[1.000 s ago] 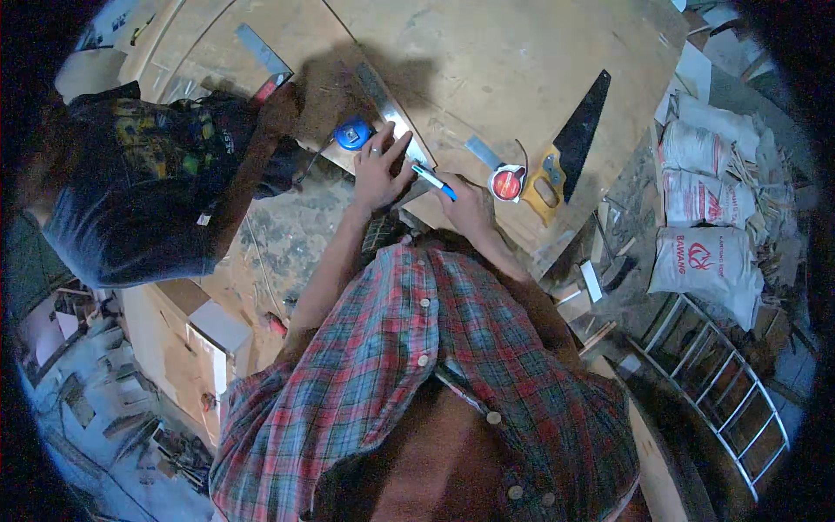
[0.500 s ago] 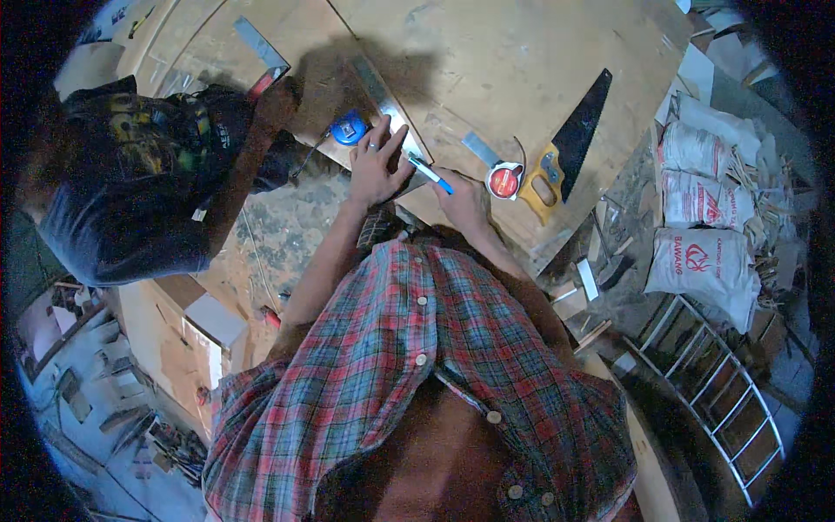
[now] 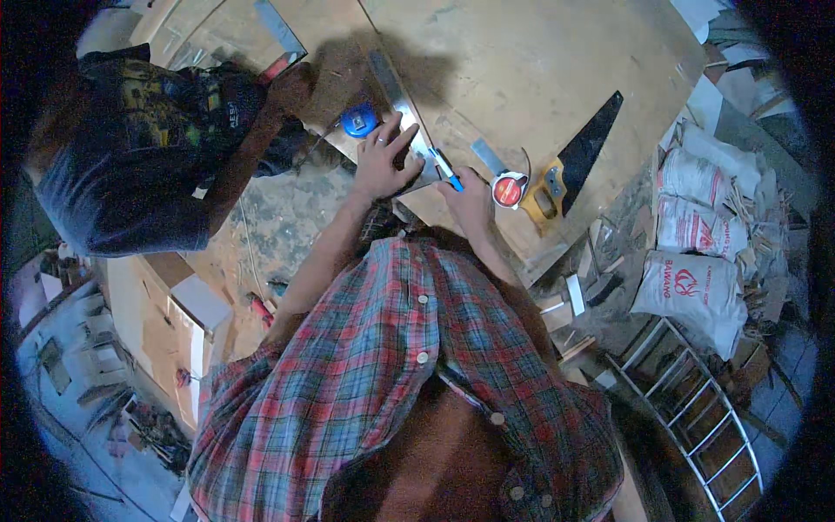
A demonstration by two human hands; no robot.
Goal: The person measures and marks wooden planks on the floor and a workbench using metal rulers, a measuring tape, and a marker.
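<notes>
My left hand (image 3: 383,167) rests with spread fingers on a shiny metal ruler (image 3: 387,76), pressing it against a large wooden board (image 3: 504,65). Between the fingers of my right hand (image 3: 470,202) is a white-and-blue pen (image 3: 447,170), its tip at the ruler's right edge. A blue tape measure (image 3: 357,121) sits just beyond my left fingers. To the right of my right hand lies a red-and-white tape measure (image 3: 507,190), beside a short metal blade (image 3: 489,155).
A handsaw (image 3: 590,143) with a yellow handle lies at the board's right. At left a co-worker (image 3: 148,157) leans in, a hand by a red-handled square (image 3: 280,65). White sacks (image 3: 691,291) and a metal ladder (image 3: 696,409) are on the right.
The pen and my right hand have moved slightly right, bringing the tip to the ruler's edge. My left hand stays on the ruler. The whole view has shifted a little.
</notes>
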